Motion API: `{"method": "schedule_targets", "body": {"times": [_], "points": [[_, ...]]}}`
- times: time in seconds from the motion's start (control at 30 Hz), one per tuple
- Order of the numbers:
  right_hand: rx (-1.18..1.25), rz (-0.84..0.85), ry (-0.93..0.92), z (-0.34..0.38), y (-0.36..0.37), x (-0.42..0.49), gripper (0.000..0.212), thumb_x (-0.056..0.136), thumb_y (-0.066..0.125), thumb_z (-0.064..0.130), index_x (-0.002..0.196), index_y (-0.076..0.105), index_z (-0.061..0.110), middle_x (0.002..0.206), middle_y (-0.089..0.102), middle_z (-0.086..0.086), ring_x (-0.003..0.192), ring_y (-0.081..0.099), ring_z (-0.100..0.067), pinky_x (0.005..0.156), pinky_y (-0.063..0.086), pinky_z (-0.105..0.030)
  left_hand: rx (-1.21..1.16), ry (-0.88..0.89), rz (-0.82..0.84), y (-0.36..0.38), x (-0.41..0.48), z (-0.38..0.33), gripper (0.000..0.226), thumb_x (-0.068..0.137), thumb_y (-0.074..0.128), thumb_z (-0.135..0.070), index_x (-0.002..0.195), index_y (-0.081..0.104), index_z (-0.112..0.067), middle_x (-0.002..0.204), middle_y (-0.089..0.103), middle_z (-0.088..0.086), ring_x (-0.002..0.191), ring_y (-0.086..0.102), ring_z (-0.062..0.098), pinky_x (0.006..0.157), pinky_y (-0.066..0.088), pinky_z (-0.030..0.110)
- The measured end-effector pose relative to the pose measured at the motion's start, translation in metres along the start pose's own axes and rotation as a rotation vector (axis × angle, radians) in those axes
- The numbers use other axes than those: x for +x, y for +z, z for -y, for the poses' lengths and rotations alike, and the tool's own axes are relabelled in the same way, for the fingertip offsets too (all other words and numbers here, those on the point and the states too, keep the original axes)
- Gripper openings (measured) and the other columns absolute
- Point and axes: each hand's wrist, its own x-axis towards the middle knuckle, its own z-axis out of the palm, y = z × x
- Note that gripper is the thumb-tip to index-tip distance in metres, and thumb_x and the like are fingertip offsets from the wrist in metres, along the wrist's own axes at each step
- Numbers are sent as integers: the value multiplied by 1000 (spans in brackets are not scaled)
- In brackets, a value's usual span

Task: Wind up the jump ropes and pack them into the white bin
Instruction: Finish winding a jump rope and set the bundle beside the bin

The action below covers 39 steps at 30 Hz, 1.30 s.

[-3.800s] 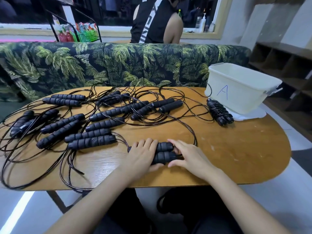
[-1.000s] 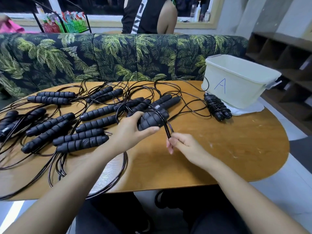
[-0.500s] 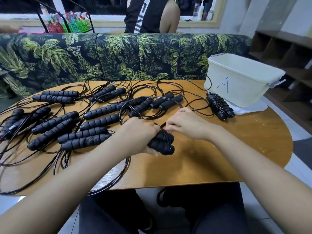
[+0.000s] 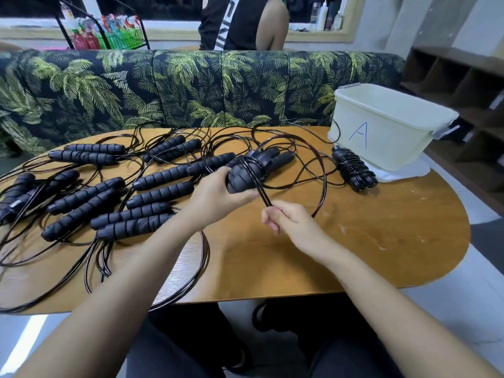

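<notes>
Two handles (image 4: 243, 174) w/ cord (image 4: 262, 195) wound on: our L hand (image 4: 215, 198) fingers clamp them above tabletop (image 4: 354, 241), R hand (image 4: 291, 222) fingers pinch the cord. Bin (image 4: 395, 144) at far right.

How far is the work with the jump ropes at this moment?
Done: one wound rope lies on the table beside the white bin, not in it; the bin's inside is hidden. In hand: the left hand grips a pair of handles with a few turns round them, and the right hand pinches the cord. Left: many loose ropes, plus packing.
</notes>
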Motion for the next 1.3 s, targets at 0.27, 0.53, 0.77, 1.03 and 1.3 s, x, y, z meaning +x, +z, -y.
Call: {"method": "schedule_targets", "body": {"times": [0.27, 0.53, 0.77, 1.03, 1.3], "points": [[-189, 380, 83, -10, -47, 30, 29, 89, 57, 5, 69, 65, 24, 67, 62, 14, 65, 53, 0, 69, 43, -19, 99, 365, 545, -6, -23, -14, 33, 70, 76, -16, 92, 53, -24, 72, 56, -7, 64, 50, 11, 56, 38, 24], [-766, 444, 44, 31, -55, 63, 26, 97, 53, 35, 87, 69, 17, 83, 63, 9, 73, 53, -4, 65, 39, -26, 1099, 481, 266, 12, -21, -19, 33, 83, 58, -24, 114, 48, -19, 103, 60, -3, 95, 61, 25, 62, 36, 31], [-973, 42, -174, 29, -4, 29, 34, 99, 44, 27, 130, 51, 14, 110, 60, -3, 102, 56, -23, 88, 46, -41, 931, 110, 91, 26, -16, 2, 29, 82, 61, -23, 106, 47, -16, 105, 61, 1, 92, 63, 27, 61, 38, 32], [-1234, -263, -441, -7, 10, 5, 78, 48, 93, 28, 116, 64, 2, 83, 58, -8, 67, 58, -26, 53, 45, -34, 388, -6, 329, 28, -15, 0, 35, 62, 75, -28, 86, 52, -17, 71, 54, -3, 72, 56, 25, 57, 42, 28], [-1179, -377, -609, -5, -14, 7, 57, 65, 85, 19, 113, 64, -1, 81, 58, -9, 67, 57, -23, 51, 49, -33, 293, 319, -3, 13, -25, -1, 77, 63, 71, -64, 125, 51, -24, 120, 50, -5, 102, 57, 16, 85, 49, 38]]}}
